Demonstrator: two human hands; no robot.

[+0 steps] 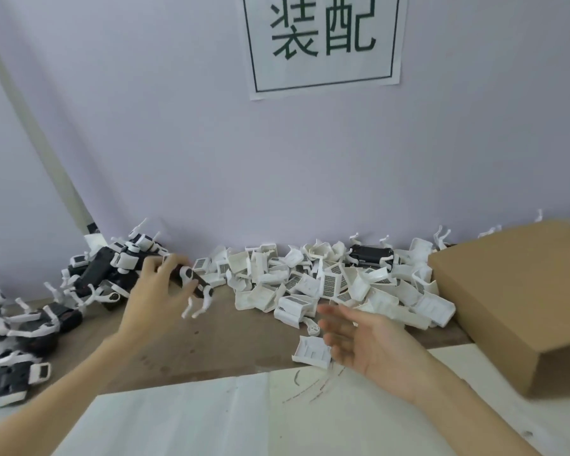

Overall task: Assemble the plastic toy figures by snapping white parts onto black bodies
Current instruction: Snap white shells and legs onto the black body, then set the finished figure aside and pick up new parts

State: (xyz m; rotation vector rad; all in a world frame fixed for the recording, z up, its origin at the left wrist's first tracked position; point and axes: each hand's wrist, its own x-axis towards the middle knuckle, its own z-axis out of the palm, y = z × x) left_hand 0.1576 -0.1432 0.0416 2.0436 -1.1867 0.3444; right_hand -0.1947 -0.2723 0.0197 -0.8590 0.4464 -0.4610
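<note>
Two hands | left hand (pixel 152 291) fingers pinching black figure (pixel 195 284) | right hand (pixel 362 343) fingers spread | cardboard box (pixel 514 301) contents hidden

**Toy figure parts: state on bench**

Black toy figure (pixel 195 284) with white legs hanging down, held tilted above the table edge, blurred. Heap of assembled black-and-white figures (pixel 109 274) against the wall at left; more assembled figures (pixel 10 340) lie along the far-left edge. Large pile of loose white parts (pixel 329 281) along the wall, centre to right, several showing dark grid panels. One black body (pixel 371 255) sits on the back of that pile. A single white part (pixel 311 352) lies apart, in front of the pile.
</note>
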